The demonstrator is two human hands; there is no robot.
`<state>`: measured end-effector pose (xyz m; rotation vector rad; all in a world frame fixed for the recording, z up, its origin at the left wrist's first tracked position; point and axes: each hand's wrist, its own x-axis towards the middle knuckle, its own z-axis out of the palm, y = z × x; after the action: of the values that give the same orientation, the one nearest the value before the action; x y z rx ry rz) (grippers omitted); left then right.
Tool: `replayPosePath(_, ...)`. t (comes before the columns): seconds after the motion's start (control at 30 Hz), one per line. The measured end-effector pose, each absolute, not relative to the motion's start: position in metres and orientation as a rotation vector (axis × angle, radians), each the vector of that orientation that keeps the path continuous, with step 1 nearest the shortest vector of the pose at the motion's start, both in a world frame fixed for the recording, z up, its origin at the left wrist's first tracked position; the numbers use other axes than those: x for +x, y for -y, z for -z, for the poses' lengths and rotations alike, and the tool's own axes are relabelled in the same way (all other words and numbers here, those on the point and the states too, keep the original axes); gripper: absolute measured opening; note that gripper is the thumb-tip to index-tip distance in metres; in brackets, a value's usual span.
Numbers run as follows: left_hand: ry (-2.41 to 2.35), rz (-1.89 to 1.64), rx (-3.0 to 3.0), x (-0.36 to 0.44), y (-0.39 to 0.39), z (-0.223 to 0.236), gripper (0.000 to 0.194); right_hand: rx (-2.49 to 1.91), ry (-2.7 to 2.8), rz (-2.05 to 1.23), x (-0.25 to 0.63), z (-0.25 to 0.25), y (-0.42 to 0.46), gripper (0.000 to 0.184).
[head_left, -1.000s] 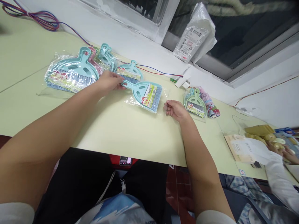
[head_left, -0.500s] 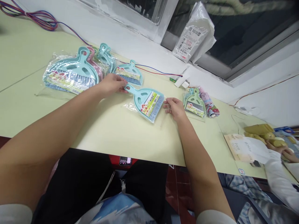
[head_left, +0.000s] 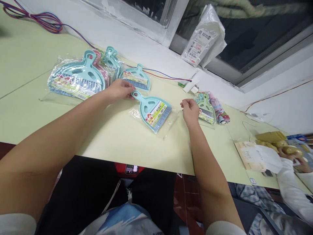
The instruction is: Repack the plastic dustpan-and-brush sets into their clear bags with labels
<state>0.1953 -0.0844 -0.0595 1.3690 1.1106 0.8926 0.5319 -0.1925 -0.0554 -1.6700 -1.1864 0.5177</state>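
A light-blue dustpan-and-brush set [head_left: 153,109] in a clear plastic bag lies tilted on the table before me. My left hand [head_left: 121,89] pinches it at the handle end. Past the bag's open-looking right end, my right hand [head_left: 190,110] is closed, thumb against curled fingers; whatever they pinch, if anything, is too small to make out. Just behind the left hand lies another blue dustpan set [head_left: 137,77]. Further left, several bagged sets in blue, pink and green form a stack [head_left: 77,74]. Beside my right hand rests a green dustpan set [head_left: 206,107].
A rolled patterned cloth [head_left: 218,109] lies by the green set. Red and blue cables [head_left: 46,21] run along the wall to a white plug [head_left: 191,87]. A white plastic package [head_left: 201,40] leans at the window. At right, a co-worker's hands [head_left: 297,158] handle yellowish items near a tissue pack [head_left: 249,156].
My right hand has moved right, away from the bag's edge. The bagged blue set has tilted slightly, its brush end lower, while my left hand keeps to the handle.
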Motion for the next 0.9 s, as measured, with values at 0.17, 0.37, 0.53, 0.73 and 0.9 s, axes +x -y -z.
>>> replayPosePath(0.17,-1.05,-0.847,1.479,0.196,0.089,0.058,0.008,-1.569,1.638,-0.325,0.473,0.032,0.201,0.015)
replayPosePath(0.37,-0.997,-0.844,1.538,0.197,0.084,0.067,0.008,-1.666,2.123,-0.319,0.397,0.018,0.172,0.023)
replayPosePath(0.53,-1.002,-0.842,1.605,0.196,0.083,0.071,0.014,-1.859,2.215,-0.325,0.374,0.025,0.143,0.037)
replayPosePath(0.73,-1.027,-0.905,1.468,0.204,0.086,0.067,0.021,-1.918,2.119,-0.199,0.37,0.02,0.135,0.033)
replayPosePath(0.9,-0.914,-0.76,1.481,0.209,0.093,0.065,0.027,-2.027,1.963,-0.189,0.384,0.015,0.116,0.032)
